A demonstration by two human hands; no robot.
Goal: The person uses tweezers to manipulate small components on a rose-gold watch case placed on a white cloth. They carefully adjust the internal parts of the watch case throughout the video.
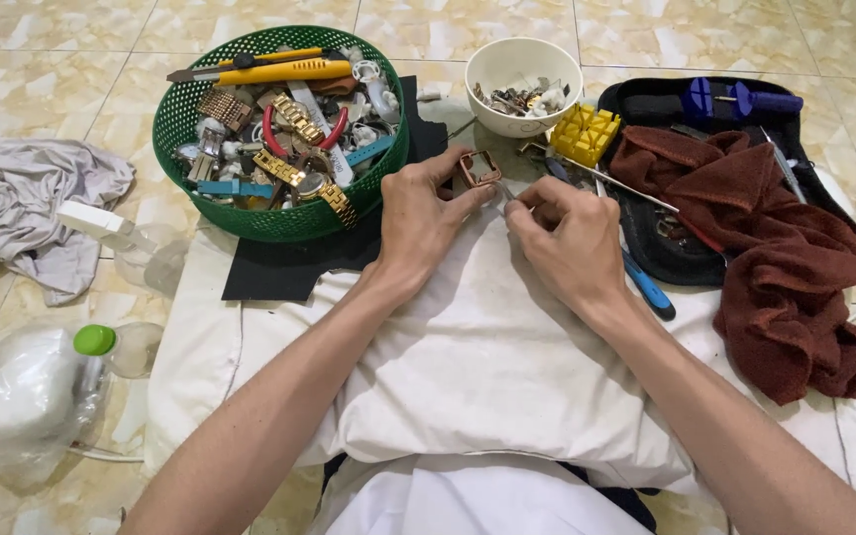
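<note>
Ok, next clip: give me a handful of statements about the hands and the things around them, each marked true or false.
1. The left hand holds a small square copper-coloured watch case. True.
2. The right hand rests inside the green basket. False: it is beside the left hand over the white pillow, pinching something thin that I cannot make out.
3. A yellow utility knife lies across the top of the basket. True.
4. The white bowl is empty. False: it holds small metal parts.
5. A brown towel lies to the right of the hands. True.
</note>
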